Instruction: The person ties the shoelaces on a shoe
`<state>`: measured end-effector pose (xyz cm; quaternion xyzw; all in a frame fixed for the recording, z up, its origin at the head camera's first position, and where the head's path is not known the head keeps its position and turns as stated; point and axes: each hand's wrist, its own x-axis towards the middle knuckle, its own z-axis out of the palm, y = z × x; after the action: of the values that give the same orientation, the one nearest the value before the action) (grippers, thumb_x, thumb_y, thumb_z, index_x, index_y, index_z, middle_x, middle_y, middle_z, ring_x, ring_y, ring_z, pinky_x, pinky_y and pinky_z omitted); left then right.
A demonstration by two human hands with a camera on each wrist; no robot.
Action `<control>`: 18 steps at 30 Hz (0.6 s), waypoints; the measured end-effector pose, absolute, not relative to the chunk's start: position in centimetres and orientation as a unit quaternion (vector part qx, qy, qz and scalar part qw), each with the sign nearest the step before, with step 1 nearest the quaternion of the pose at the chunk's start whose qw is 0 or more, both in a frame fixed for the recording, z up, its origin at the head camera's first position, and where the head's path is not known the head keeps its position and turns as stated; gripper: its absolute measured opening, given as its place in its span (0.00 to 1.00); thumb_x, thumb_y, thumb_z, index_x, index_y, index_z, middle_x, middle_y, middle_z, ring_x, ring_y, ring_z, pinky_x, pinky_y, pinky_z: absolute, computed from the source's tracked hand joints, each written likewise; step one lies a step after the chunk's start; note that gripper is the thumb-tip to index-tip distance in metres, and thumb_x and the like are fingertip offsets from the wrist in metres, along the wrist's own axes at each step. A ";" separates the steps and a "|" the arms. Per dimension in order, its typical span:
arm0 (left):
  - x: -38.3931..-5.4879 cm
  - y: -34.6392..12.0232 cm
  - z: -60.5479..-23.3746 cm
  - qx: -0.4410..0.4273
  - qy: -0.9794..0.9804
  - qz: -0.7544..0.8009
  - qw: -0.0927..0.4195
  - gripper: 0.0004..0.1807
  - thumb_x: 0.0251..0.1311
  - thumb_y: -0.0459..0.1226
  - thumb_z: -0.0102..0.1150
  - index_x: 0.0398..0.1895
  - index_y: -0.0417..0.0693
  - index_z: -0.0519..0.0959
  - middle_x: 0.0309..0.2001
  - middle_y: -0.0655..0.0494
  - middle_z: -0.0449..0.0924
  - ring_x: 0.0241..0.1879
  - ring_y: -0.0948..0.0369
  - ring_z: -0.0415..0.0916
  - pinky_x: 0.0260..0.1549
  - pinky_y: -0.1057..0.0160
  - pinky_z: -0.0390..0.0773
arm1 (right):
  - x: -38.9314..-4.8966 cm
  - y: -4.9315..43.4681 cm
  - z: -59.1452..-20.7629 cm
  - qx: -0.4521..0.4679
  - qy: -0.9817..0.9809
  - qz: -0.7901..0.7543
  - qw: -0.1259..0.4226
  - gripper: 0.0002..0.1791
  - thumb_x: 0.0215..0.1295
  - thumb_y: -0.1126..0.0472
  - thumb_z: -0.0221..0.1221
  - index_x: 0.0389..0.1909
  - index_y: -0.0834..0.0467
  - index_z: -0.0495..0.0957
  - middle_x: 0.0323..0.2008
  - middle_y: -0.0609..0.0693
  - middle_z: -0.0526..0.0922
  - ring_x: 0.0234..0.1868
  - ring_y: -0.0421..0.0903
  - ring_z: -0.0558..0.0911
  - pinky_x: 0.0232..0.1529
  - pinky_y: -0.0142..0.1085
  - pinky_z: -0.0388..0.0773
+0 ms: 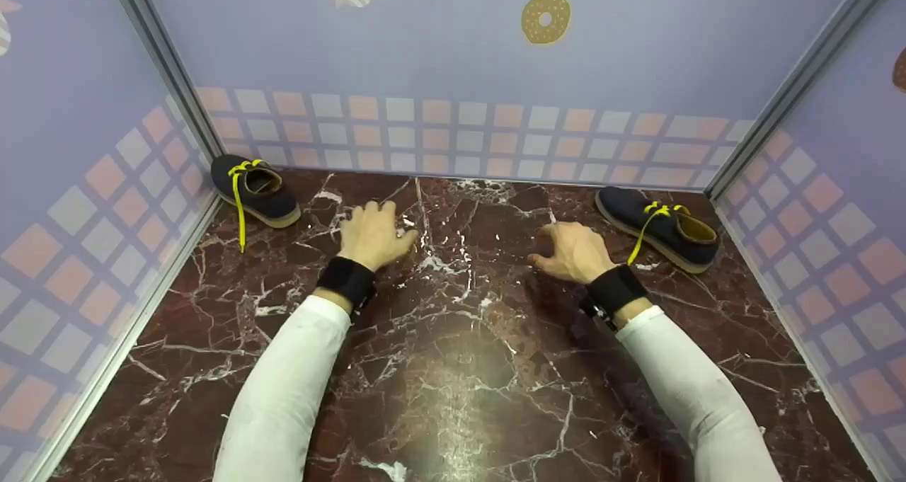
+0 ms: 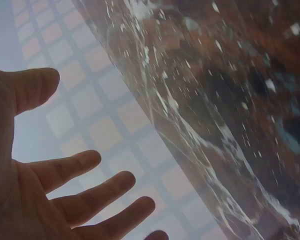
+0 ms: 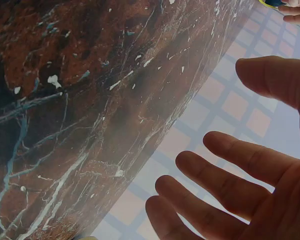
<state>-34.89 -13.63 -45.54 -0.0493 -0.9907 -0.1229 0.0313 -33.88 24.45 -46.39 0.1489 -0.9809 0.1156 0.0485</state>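
Note:
My left hand (image 1: 374, 234) hovers palm down over the marble surface with its fingers spread and nothing in them. In the left wrist view the thumb stands apart from the relaxed fingers (image 2: 97, 192). My right hand (image 1: 575, 250) is likewise empty, its fingers (image 3: 220, 185) loosely bent and parted. A dark shoe (image 1: 258, 188) with yellow laces lies at the back left, beyond the left hand. Its mate, another dark shoe (image 1: 658, 227) with yellow laces, sits on its sole at the back right, just past the right hand.
The dark red marble surface (image 1: 453, 369) with white veins spreads under both arms. A lilac back wall (image 1: 439, 57) and two side panels, printed with pink and white squares, enclose it. Grey metal posts (image 1: 786, 85) stand in the back corners.

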 end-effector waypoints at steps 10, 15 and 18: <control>-36.6 -18.7 -43.8 0.031 -0.984 -0.161 0.063 0.46 0.74 0.57 0.64 0.84 0.39 0.64 0.77 0.23 0.68 0.75 0.26 0.68 0.69 0.21 0.75 | -33.9 24.7 -46.7 0.156 -0.980 0.113 0.044 0.32 0.65 0.43 0.73 0.63 0.58 0.88 0.58 0.61 0.92 0.57 0.67 0.91 0.55 0.67 0.88; -37.2 -21.1 -43.1 0.056 -0.981 -0.167 0.078 0.44 0.73 0.56 0.63 0.80 0.36 0.67 0.74 0.22 0.69 0.73 0.25 0.69 0.67 0.21 0.77 | -33.8 24.9 -46.6 0.152 -0.981 0.115 0.044 0.32 0.64 0.43 0.74 0.63 0.57 0.88 0.59 0.60 0.92 0.58 0.68 0.90 0.57 0.66 0.88; -37.5 -22.5 -43.3 0.072 -0.980 -0.166 0.079 0.42 0.73 0.55 0.62 0.78 0.34 0.68 0.73 0.20 0.69 0.73 0.25 0.68 0.66 0.20 0.76 | -33.7 25.1 -46.7 0.154 -0.981 0.111 0.042 0.32 0.64 0.44 0.74 0.64 0.57 0.87 0.61 0.61 0.91 0.59 0.69 0.90 0.57 0.67 0.88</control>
<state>-37.52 -22.46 -43.33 0.0721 -0.9803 -0.1659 0.0789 -33.65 25.11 -46.71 0.1538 -0.9809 0.1114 0.0420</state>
